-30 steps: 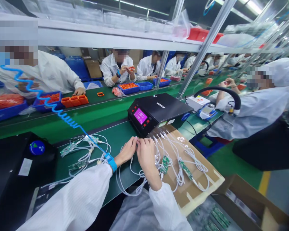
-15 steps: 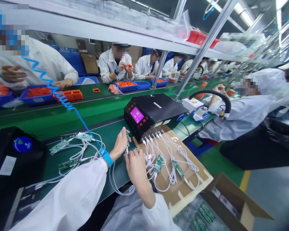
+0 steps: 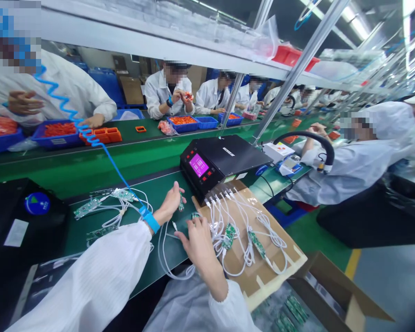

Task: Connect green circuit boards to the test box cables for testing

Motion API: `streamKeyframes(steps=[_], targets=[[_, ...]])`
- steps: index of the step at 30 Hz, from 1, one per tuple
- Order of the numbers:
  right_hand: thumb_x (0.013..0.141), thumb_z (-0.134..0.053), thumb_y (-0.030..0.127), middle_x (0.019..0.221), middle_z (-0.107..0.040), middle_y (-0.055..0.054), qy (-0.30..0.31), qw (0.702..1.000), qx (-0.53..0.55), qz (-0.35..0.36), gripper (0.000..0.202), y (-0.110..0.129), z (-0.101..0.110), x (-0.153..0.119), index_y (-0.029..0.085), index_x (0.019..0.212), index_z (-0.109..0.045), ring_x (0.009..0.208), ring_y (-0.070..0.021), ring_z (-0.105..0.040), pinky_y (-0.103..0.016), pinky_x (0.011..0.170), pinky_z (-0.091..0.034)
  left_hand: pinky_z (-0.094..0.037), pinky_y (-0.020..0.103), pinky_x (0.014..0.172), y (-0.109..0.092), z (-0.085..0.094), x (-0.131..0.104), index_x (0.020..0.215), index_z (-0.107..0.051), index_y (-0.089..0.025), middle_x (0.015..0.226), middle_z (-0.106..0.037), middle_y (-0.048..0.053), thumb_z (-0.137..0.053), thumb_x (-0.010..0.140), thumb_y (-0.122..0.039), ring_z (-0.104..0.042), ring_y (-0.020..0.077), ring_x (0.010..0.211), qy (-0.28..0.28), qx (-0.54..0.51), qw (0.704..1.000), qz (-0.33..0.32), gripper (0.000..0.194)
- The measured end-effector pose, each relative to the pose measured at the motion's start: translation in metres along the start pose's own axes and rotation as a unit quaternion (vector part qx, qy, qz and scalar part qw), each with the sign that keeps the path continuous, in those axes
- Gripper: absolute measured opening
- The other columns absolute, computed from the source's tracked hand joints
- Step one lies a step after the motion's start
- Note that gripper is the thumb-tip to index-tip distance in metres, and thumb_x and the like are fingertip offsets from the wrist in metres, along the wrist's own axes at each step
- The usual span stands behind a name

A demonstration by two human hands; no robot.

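My left hand (image 3: 170,204), with a blue wrist strap (image 3: 149,219), is closed on a small green circuit board (image 3: 181,202), partly hidden by the fingers. My right hand (image 3: 199,240) is palm down, its thumb spread away from the fingers. Just beyond its fingertips shows another circuit board (image 3: 195,215); whether they touch is unclear. Between the hands, a white cable plug (image 3: 174,226) points up, apart from the board in my left hand. Several white cables (image 3: 224,207) run from the black tester (image 3: 228,154) over cardboard, with circuit boards (image 3: 229,235) on some ends.
Left on the green bench are more cabled boards (image 3: 86,208) and a black box (image 3: 24,221). A carton (image 3: 335,286) stands lower right, near bagged boards (image 3: 290,313). Co-workers sit across the belt by blue bins (image 3: 183,127); another person (image 3: 359,157) sits right.
The cable plug has come off the circuit board in my left hand. My right hand has drawn slightly away, its thumb now apart from the fingers. The view has shifted slightly.
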State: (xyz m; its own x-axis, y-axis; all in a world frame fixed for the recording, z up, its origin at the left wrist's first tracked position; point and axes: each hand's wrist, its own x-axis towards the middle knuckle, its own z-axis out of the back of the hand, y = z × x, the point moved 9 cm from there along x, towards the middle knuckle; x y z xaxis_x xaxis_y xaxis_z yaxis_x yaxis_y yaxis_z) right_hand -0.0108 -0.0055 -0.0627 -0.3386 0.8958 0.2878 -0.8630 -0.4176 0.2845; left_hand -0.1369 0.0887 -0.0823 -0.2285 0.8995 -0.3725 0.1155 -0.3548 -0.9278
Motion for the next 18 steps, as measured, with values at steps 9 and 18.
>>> streamKeyframes(steps=[9, 18], targets=[[0.099, -0.051, 0.011, 0.098, -0.072, -0.016, -0.014, 0.997, -0.040, -0.059, 0.023, -0.052, 0.004, 0.013, 0.016, 0.101, -0.074, 0.098, -0.0334, -0.062, -0.043, 0.084, -0.048, -0.038, 0.028, 0.053, 0.018, -0.034, -0.015, 0.083, -0.062, -0.021, 0.054, -0.060, 0.003, -0.050, 0.101, -0.060, -0.056, 0.0204, 0.048, 0.101, 0.201, 0.972, -0.064, 0.045], [0.100, -0.050, 0.054, 0.095, -0.072, -0.010, -0.123, 0.943, 0.261, -0.167, 0.040, -0.098, 0.046, -0.009, 0.019, 0.102, -0.069, 0.086, -0.0248, -0.065, -0.039, 0.081, -0.051, -0.042, 0.032, 0.071, -0.002, -0.069, -0.048, 0.092, -0.059, -0.024, 0.072, -0.063, 0.002, -0.039, 0.104, -0.061, -0.065, 0.0240, 0.073, 0.139, 0.266, 0.938, -0.171, 0.043]])
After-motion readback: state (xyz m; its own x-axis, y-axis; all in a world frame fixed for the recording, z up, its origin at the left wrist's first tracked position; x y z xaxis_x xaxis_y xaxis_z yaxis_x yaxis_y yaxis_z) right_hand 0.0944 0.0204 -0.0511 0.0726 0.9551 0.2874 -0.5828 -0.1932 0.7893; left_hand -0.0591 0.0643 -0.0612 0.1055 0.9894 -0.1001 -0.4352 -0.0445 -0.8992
